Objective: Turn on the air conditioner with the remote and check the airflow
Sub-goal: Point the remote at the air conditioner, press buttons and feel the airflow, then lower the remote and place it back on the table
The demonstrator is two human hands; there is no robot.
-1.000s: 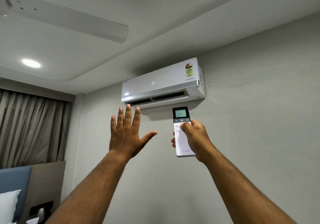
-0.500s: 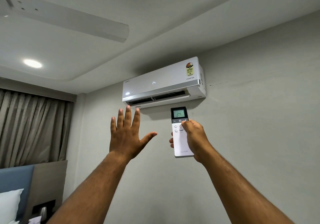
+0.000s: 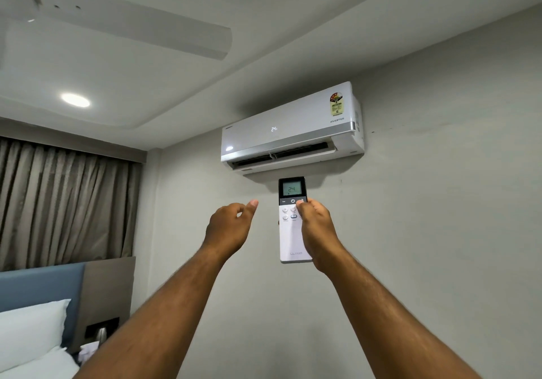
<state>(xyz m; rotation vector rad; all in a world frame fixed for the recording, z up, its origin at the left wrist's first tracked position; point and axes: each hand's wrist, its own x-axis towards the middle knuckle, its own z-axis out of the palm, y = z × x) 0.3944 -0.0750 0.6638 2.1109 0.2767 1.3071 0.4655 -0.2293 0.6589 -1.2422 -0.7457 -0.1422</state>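
Note:
A white wall-mounted air conditioner [image 3: 293,128] hangs high on the grey wall, its front display showing 24 and its louvre open. Just below it my right hand [image 3: 318,229] holds a white remote [image 3: 291,232] upright, thumb resting on the plus button at the top right of the keypad; the remote's screen reads 24. To the left of the remote is my left hand [image 3: 230,226], raised, holding nothing, its fingers curled in and thumb pointing toward the remote.
A white ceiling fan blade [image 3: 140,31] reaches across the upper left, with a lit ceiling lamp [image 3: 75,100] beneath it. Grey curtains [image 3: 64,202] cover the left side. A bed with a blue headboard [image 3: 41,287] and white pillow [image 3: 29,331] sits at the lower left.
My left hand went from an open spread palm held under the vent to curled fingers, lower and nearer the remote. My right thumb shifted up to the plus button.

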